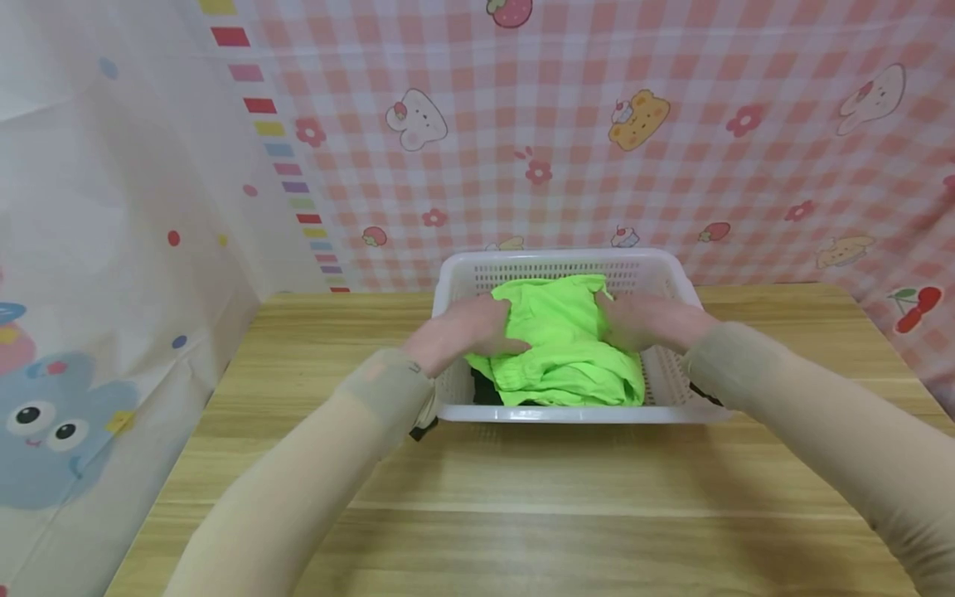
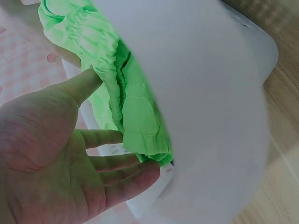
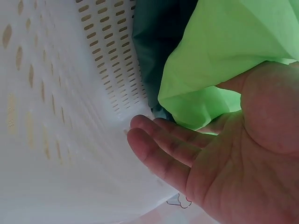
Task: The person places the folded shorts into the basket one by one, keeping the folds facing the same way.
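A bright green garment (image 1: pixel 559 332) with a gathered elastic edge lies bunched in a white plastic basket (image 1: pixel 559 414). My left hand (image 1: pixel 485 325) is at the garment's left side. In the left wrist view, that hand's thumb touches the gathered cloth, while its fairly straight fingers reach along the lower edge. On the other side is my right hand (image 1: pixel 634 321), inside the basket. The right wrist view shows its fingers (image 3: pixel 163 156) extended beside and under the green cloth, its thumb partly hidden by it. Beneath lies a dark green cloth (image 3: pixel 156 51).
The basket stands on a wood-grain table (image 1: pixel 537 506), near the back edge. Behind it hangs a pink checked curtain (image 1: pixel 477 182) with cartoon prints. A white printed sheet (image 1: pixel 97 207) hangs along the left side. The basket walls have rows of slots.
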